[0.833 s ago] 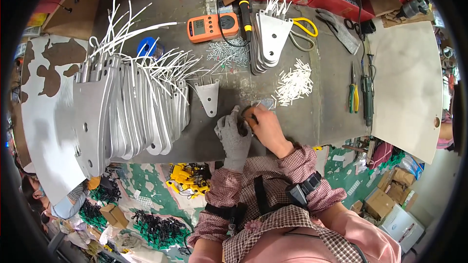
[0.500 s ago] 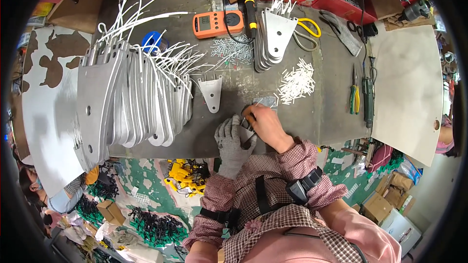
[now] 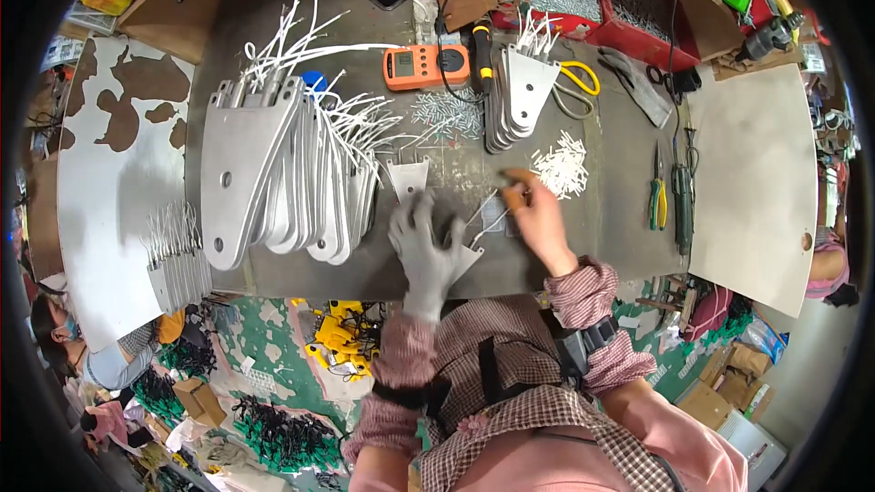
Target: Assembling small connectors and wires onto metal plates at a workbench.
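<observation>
My left hand [image 3: 424, 246], in a grey glove, lies flat with fingers spread on a small triangular metal plate [image 3: 465, 261] near the bench's front edge. My bare right hand [image 3: 540, 219] is just to its right, fingertips pinched on a thin white tie [image 3: 485, 216] that runs down toward that plate. A heap of short white pieces [image 3: 561, 169] lies just beyond the right hand's fingertips. Another small plate [image 3: 408, 178] lies flat above the left hand.
A fanned pile of metal plates with white ties [image 3: 292, 164] fills the left of the bench [image 3: 602, 237]. A smaller plate stack [image 3: 519, 91], orange meter [image 3: 424, 64], yellow scissors [image 3: 581, 82], pliers [image 3: 658, 191] and large metal sheet [image 3: 752, 164] lie behind and right.
My right hand has moved right and away from me toward the white heap, drawing the tie out. My gloved left hand has spread flat over the small plate.
</observation>
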Motion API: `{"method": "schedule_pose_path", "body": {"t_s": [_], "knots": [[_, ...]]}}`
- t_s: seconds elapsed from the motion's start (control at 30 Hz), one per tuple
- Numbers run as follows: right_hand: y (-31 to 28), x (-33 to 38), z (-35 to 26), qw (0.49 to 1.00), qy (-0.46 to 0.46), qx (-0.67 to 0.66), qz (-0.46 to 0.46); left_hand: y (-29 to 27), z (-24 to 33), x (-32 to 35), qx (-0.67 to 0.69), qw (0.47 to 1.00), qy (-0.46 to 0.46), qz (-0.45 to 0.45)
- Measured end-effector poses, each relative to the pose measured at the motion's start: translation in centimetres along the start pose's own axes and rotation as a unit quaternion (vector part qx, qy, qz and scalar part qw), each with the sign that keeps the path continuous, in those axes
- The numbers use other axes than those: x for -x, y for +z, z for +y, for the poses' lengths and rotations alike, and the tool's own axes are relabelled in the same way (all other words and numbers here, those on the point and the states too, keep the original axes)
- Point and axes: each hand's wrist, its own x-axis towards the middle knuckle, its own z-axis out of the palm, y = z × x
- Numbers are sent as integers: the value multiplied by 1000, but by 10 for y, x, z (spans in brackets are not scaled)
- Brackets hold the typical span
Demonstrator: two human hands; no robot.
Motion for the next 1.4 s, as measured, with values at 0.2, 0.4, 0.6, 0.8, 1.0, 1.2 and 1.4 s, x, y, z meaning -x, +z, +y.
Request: {"method": "schedule_pose_path", "body": {"t_s": [0.2,0.4,0.6,0.8,1.0,1.2,1.4], "knots": [[3,30,26,990,57,-78,-100,16,-17,-55,-113,989,-94,21],[38,30,-10,974,80,-163,-135,-1,-3,-6,89,990,59,93],[53,-10,16,977,-159,57,-129,-14,-2,75,-23,988,88,-126],[-33,-60,15,991,5,90,102,-23,25,58,-62,985,36,-156],[-34,-69,17,952,24,285,111,18,47,-6,97,973,-82,-190],[-26,-79,30,947,28,307,90,32,46,-29,209,947,-108,-220],[-30,-59,24,983,-24,163,82,34,44,-25,343,862,-275,-252]]}}
